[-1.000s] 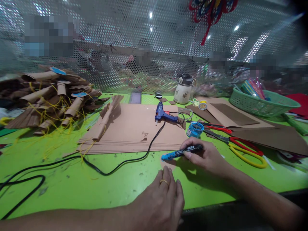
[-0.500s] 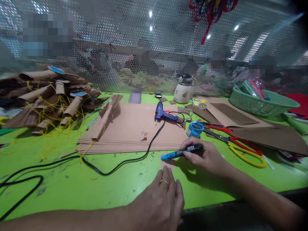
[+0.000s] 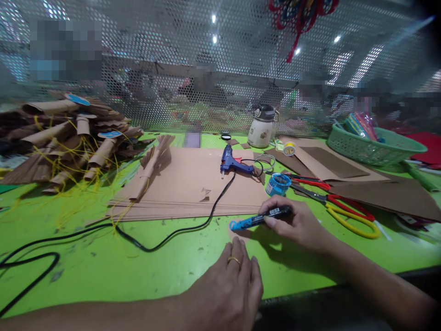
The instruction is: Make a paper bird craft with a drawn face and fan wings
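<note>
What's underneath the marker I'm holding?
A small pale-brown paper disc lies beneath the tip of the blue-and-black marker, on the green table. The marker hides part of it, your left fingers seem to cover its near edge.

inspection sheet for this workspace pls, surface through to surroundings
Surface: green tabletop, scattered dark marks
Things in use: marker, its blue end at a small paper piece
Clutter: paper sheets, glue gun, blue jar, red-and-yellow scissors, pile of brown paper rolls
Hands: right hand grips the marker; left hand lies at the paper piece's near edge
Cables: black cord runs over the sheets and tabletop
Surroundings: perforated screen behind; green basket at right
</note>
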The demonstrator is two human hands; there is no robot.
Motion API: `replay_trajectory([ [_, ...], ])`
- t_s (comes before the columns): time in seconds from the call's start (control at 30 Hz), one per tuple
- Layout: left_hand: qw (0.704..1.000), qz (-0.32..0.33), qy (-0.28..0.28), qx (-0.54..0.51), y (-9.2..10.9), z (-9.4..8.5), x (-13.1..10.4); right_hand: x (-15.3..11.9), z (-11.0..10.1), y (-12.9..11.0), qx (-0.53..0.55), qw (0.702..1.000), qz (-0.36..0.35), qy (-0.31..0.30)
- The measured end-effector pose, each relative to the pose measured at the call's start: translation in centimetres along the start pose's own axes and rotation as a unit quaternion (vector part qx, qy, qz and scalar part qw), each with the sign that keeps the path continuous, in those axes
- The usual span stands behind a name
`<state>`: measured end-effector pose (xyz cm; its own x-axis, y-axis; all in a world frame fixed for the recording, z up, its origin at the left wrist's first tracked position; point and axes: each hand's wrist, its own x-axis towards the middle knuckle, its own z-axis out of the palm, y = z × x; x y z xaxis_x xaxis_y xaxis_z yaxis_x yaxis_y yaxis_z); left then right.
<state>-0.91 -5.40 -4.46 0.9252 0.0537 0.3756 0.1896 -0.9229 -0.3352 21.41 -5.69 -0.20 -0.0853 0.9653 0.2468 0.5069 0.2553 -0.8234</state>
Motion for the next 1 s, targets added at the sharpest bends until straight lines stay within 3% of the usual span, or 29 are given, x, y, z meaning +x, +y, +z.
replay_trajectory([
  [0.5,0.999,0.002,0.035,0.002,0.1,0.3,-0.1,0.0,-0.5,0.3,0.015,0.999,0.045,-0.003],
  [0.77,1.000,0.001,0.016,0.000,0.0,0.4,-0.1,0.0,-0.1,0.0,-0.008,1.000,0.002,-0.009],
  [1.0,1.000,0.007,0.013,-0.006,0.4,1.3,-0.6,0.0,-0.6,0.0,-0.003,1.000,0.013,0.002],
])
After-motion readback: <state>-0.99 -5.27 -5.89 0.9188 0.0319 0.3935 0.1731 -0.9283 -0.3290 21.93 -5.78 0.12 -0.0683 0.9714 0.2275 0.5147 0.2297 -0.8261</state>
